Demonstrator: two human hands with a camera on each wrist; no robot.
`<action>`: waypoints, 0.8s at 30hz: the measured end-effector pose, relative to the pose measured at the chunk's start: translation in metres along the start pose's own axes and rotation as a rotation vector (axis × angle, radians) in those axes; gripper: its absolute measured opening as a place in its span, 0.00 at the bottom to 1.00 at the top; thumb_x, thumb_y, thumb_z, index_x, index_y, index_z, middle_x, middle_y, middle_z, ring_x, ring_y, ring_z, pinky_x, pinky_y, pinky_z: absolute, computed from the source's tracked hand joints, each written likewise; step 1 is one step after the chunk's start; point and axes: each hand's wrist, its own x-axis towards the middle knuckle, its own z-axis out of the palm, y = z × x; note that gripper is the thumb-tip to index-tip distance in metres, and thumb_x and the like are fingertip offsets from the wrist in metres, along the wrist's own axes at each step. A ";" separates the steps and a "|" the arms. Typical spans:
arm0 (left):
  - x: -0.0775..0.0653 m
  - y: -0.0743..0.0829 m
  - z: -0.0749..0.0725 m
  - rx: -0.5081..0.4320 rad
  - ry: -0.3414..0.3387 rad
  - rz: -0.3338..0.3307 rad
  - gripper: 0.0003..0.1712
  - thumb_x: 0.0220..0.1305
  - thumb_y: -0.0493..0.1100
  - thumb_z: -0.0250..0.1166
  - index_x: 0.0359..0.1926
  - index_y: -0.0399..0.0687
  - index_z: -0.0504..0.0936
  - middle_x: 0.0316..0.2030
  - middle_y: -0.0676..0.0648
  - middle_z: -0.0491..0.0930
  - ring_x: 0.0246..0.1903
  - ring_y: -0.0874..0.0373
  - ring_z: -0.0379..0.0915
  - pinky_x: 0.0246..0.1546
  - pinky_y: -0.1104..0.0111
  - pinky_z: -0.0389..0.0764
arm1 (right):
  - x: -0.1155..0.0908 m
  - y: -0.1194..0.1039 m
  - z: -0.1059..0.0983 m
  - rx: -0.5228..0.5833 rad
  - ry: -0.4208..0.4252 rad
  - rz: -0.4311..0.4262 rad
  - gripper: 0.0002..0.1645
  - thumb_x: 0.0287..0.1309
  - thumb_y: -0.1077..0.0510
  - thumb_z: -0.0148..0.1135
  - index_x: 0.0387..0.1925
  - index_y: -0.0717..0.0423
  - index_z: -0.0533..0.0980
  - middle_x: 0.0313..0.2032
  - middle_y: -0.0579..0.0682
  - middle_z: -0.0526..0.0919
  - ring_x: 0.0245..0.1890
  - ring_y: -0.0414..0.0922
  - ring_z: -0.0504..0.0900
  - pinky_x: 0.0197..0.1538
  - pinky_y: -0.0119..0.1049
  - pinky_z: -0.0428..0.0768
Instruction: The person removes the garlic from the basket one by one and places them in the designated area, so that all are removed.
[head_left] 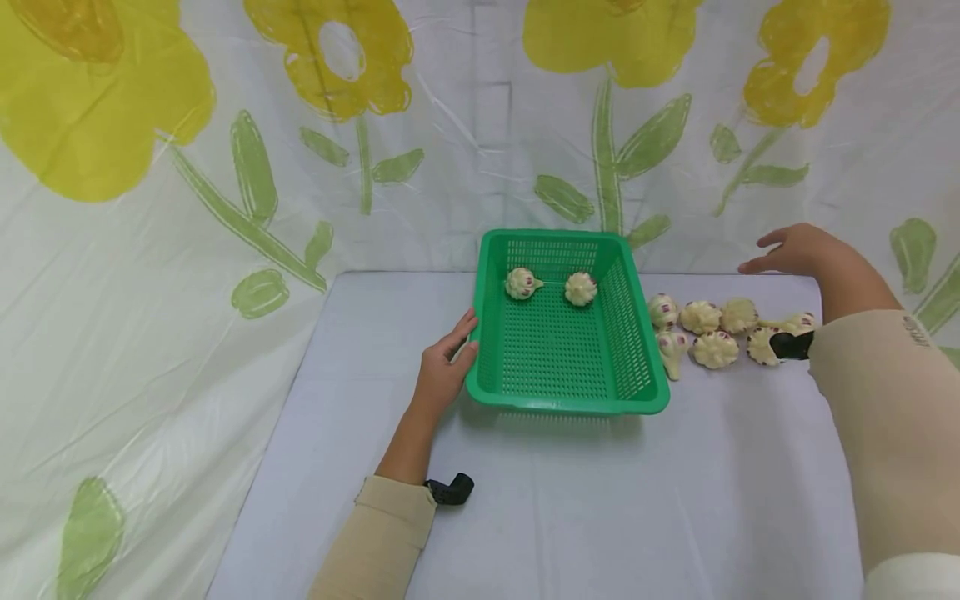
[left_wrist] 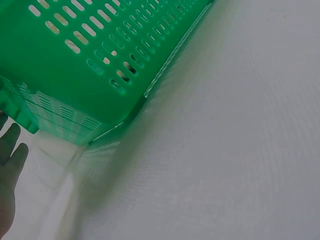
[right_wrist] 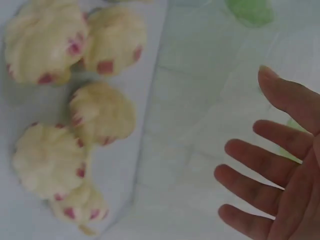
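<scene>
A green plastic basket [head_left: 555, 404] with slotted walls stands on the white table, two cream garlic bulbs [head_left: 581, 289] with purple marks lying at its far end. My left hand [head_left: 442, 371] is at the basket's left rim, fingers extended along it. In the left wrist view its fingertips [left_wrist: 19, 152] show beside the basket corner [left_wrist: 115, 95]. My right hand [head_left: 802, 248] hovers over the table's far right edge, holding nothing. Its fingers [right_wrist: 257, 190] are spread in the right wrist view, with several more garlic bulbs [head_left: 715, 350] grouped nearby, right of the basket.
Behind the table [head_left: 562, 500] hangs a white sheet printed with yellow flowers [head_left: 600, 42], which also covers the left side. A dark wrist camera [head_left: 452, 489] sits on the left forearm. The loose bulbs lie close against the basket's right side.
</scene>
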 end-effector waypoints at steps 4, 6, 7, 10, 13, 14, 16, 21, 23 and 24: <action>0.001 0.000 -0.001 0.006 0.000 -0.008 0.24 0.72 0.36 0.55 0.66 0.32 0.70 0.70 0.42 0.66 0.70 0.51 0.61 0.69 0.58 0.66 | 0.005 -0.044 -0.012 -0.082 -0.040 -0.102 0.56 0.56 0.30 0.63 0.67 0.71 0.61 0.63 0.79 0.64 0.60 0.76 0.62 0.58 0.75 0.64; 0.001 0.000 -0.001 0.006 -0.002 -0.008 0.24 0.72 0.37 0.55 0.66 0.33 0.70 0.70 0.42 0.65 0.71 0.51 0.61 0.69 0.58 0.66 | 0.007 -0.066 -0.015 -0.117 -0.064 -0.140 0.54 0.56 0.32 0.64 0.67 0.69 0.63 0.63 0.77 0.66 0.60 0.75 0.64 0.58 0.74 0.65; 0.001 0.000 -0.001 0.007 -0.003 -0.010 0.24 0.72 0.37 0.55 0.66 0.33 0.70 0.70 0.42 0.65 0.71 0.52 0.61 0.69 0.58 0.66 | 0.007 -0.076 -0.017 -0.135 -0.073 -0.160 0.54 0.56 0.32 0.64 0.67 0.68 0.63 0.63 0.76 0.67 0.61 0.74 0.65 0.58 0.73 0.66; 0.000 0.000 -0.002 0.003 -0.006 -0.012 0.24 0.72 0.37 0.55 0.67 0.34 0.70 0.70 0.43 0.65 0.71 0.53 0.60 0.70 0.59 0.66 | 0.008 -0.104 -0.020 -0.152 -0.094 -0.203 0.52 0.56 0.32 0.64 0.68 0.66 0.65 0.64 0.74 0.68 0.62 0.72 0.66 0.59 0.71 0.67; 0.000 0.000 -0.002 0.001 -0.006 -0.015 0.24 0.72 0.37 0.55 0.67 0.34 0.70 0.71 0.43 0.65 0.71 0.53 0.60 0.70 0.59 0.66 | 0.008 -0.129 -0.020 -0.143 -0.101 -0.247 0.51 0.57 0.33 0.64 0.69 0.64 0.64 0.65 0.72 0.68 0.64 0.70 0.65 0.61 0.70 0.67; 0.000 -0.001 -0.002 -0.001 -0.005 -0.015 0.24 0.72 0.37 0.55 0.67 0.34 0.70 0.71 0.43 0.65 0.71 0.53 0.60 0.70 0.59 0.66 | 0.009 -0.137 -0.019 -0.132 -0.103 -0.257 0.50 0.57 0.34 0.64 0.69 0.63 0.64 0.65 0.71 0.68 0.64 0.70 0.65 0.61 0.70 0.66; 0.000 -0.001 -0.002 -0.002 -0.005 -0.017 0.24 0.72 0.37 0.55 0.67 0.34 0.70 0.70 0.43 0.65 0.71 0.53 0.60 0.70 0.60 0.66 | 0.010 -0.150 -0.018 -0.111 -0.101 -0.282 0.49 0.58 0.35 0.64 0.70 0.61 0.64 0.66 0.70 0.68 0.65 0.69 0.64 0.62 0.69 0.66; 0.000 0.001 -0.001 -0.003 -0.011 -0.020 0.24 0.73 0.37 0.56 0.66 0.33 0.70 0.70 0.42 0.65 0.71 0.54 0.60 0.70 0.61 0.66 | 0.017 -0.171 -0.011 -0.008 -0.100 -0.331 0.48 0.59 0.37 0.65 0.73 0.57 0.61 0.67 0.66 0.68 0.67 0.66 0.64 0.65 0.66 0.65; 0.000 0.001 -0.001 -0.005 -0.014 -0.015 0.24 0.73 0.37 0.55 0.66 0.33 0.69 0.70 0.41 0.65 0.71 0.54 0.60 0.70 0.61 0.66 | 0.021 -0.177 -0.006 0.052 -0.101 -0.342 0.49 0.58 0.37 0.66 0.73 0.55 0.61 0.68 0.64 0.68 0.68 0.64 0.65 0.66 0.64 0.66; 0.000 0.001 -0.001 -0.004 -0.014 -0.014 0.24 0.73 0.37 0.55 0.66 0.33 0.70 0.70 0.41 0.65 0.71 0.54 0.60 0.70 0.61 0.66 | 0.022 -0.179 -0.003 0.087 -0.100 -0.345 0.49 0.58 0.37 0.66 0.73 0.54 0.61 0.68 0.63 0.69 0.68 0.64 0.65 0.66 0.63 0.66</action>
